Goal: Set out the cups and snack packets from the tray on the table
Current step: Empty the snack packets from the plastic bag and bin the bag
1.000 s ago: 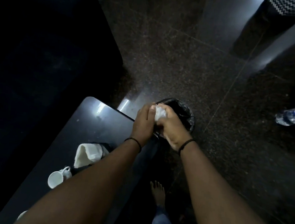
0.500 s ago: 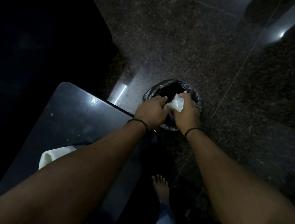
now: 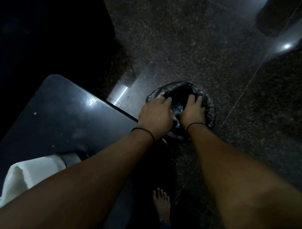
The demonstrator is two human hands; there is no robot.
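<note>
At far left on our dark table (image 3: pixel 59 118) lies a white packet (image 3: pixel 24 178). Rightward, over the black-lined bin (image 3: pixel 208 108), our left hand (image 3: pixel 154 114) and right hand (image 3: pixel 193 112) spread flat; whether they grip anything, we cannot tell.

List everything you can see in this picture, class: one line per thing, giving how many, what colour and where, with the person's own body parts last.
table: one, dark and glossy, lower left
white cloth-like item: one, white, on the table near the left forearm; what it is cannot be told
grey ribbed object: one, grey, beside the white item, mostly hidden
bin: one, lined with a black bag, on the floor past the table corner
pale crumpled item: one, whitish, between the hands at the bin mouth
floor: one, dark speckled stone
wristbands: two, black, one on each wrist
left hand: one, over the bin
right hand: one, over the bin
bare foot: one, on the floor below
</note>
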